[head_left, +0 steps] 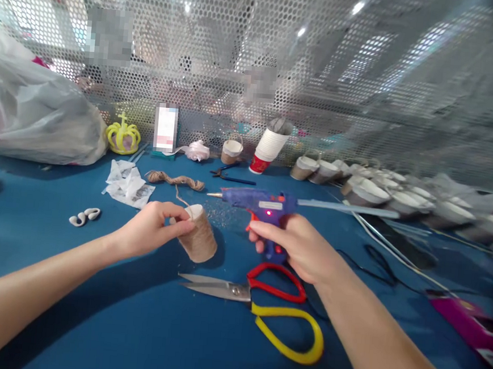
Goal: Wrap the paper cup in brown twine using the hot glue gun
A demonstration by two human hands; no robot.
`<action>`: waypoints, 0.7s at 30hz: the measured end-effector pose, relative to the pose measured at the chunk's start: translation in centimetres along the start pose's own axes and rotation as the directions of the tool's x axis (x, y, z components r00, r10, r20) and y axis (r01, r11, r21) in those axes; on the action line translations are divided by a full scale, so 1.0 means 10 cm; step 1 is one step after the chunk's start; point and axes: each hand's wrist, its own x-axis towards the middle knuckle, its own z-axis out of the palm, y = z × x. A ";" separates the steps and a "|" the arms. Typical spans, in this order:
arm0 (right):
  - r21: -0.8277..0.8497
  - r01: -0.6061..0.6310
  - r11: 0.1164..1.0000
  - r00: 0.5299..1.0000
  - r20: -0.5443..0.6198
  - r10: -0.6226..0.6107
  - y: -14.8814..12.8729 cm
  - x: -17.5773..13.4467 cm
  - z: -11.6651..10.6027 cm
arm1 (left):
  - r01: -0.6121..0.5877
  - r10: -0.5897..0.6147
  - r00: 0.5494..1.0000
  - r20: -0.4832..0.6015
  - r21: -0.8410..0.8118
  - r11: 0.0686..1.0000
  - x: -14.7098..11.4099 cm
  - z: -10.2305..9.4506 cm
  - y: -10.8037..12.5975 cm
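My left hand (161,229) grips the rim of a small paper cup (199,237) wrapped in brown twine, which tilts over the blue table. A strand of twine runs from the cup's rim to a twisted hank of twine (176,179) lying behind it. In my right hand (302,240) is a blue hot glue gun (253,201), my fingers around its handle by the orange trigger. Its nozzle points left, above and apart from the cup, and a red light glows on its side. A clear glue stick (347,208) sticks out of its back.
Large scissors (238,291) with red and yellow handles lie in front of the cup. Pliers (230,174), a stack of paper cups (271,144) and several wrapped cups (369,191) stand behind. A purple power strip (466,321) and cords are at right; a plastic bag (35,105) is at left.
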 end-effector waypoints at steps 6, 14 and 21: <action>-0.124 0.041 0.991 0.997 0.077 -0.032 0.01 -0.28 0.12 | 0.019 -0.018 0.999 0.033 -0.038 0.999 0.00 0.02 0.01; -0.393 0.178 0.902 0.979 -0.023 -0.203 0.02 -0.40 0.22 | 0.046 -0.044 0.998 0.035 -0.046 0.998 0.01 0.01 -0.01; -0.509 0.157 0.847 0.970 -0.081 -0.229 0.09 -0.39 0.26 | -0.001 0.000 1.000 0.024 0.021 1.000 0.00 0.02 0.00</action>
